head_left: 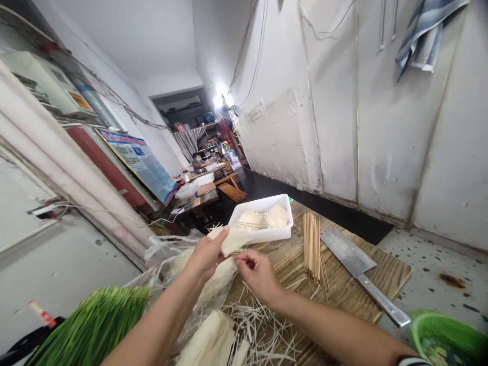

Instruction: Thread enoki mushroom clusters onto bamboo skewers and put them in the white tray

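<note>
My left hand (208, 256) grips a pale folded tofu sheet (235, 240), thumb on top, in front of a white plastic tub. Just below and right of the sheet, my right hand (257, 272) is closed in a pinch at its lower edge; what lies between the fingertips is too small to make out. The white tub (272, 234) holds pale rolled pieces (277, 217) with thin sticks. A bundle of wooden skewers (312, 244) lies to the right on the wooden board (284, 259). More pale sheets (211, 338) and scattered thin white strips (263, 325) lie below my hands.
A cleaver (348, 254) rests at the board's right, its handle over the edge. Green leafy stalks (95, 325) lie at lower left, near a clear plastic bag (163, 251). A green basin (450, 335) stands at lower right. A person (198, 162) sits at a far table.
</note>
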Available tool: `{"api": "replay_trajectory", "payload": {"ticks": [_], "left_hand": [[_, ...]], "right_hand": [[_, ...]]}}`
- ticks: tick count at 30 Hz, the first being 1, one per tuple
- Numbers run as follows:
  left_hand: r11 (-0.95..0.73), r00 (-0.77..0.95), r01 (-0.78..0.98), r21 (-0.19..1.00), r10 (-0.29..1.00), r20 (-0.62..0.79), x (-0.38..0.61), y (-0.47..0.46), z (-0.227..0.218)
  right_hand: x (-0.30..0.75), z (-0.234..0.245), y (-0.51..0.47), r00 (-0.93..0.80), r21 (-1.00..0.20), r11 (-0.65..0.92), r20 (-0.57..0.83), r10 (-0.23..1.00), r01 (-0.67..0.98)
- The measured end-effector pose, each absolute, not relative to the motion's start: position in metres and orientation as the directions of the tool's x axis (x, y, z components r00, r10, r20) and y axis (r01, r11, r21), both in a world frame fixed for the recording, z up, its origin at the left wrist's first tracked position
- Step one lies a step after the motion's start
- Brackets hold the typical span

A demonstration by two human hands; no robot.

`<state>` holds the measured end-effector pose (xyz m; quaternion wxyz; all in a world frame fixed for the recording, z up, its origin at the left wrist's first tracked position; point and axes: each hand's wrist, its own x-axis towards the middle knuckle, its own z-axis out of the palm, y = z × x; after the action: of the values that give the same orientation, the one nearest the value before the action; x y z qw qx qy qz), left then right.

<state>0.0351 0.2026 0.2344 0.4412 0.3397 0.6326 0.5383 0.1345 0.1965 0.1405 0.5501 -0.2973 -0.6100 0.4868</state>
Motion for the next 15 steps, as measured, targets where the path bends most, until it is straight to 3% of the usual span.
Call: {"api": "replay_trajectory", "payload": {"ticks": [6,10,13,15], "left_hand": [[0.288,-0.327,-0.029,0.957,0.902,-0.282,0.023,0.188,0.242],[0.457,-0.025,0.065,0.887,0.89,-0.456,0.021,0.176,0.251],[0.46,0.187,0.234,0.857,0.843,-0.503,0.025,0.173,0.251],[0.374,0.152,0.34,0.863,0.884,-0.443,0.029,0.173,0.249]], "right_hand": [[0.134,0.141,0.18,-0.314,-0.868,0.494,0.485,0.816,-0.057],[0.174,0.177,0.195,-0.35,-0.755,0.651,0.59,0.727,0.078],[0.198,0.207,0.216,-0.496,-0.613,0.785,0.654,0.57,0.093],[0.206,0.221,0.227,-0.636,-0.516,0.852,0.63,0.446,0.086]]}}
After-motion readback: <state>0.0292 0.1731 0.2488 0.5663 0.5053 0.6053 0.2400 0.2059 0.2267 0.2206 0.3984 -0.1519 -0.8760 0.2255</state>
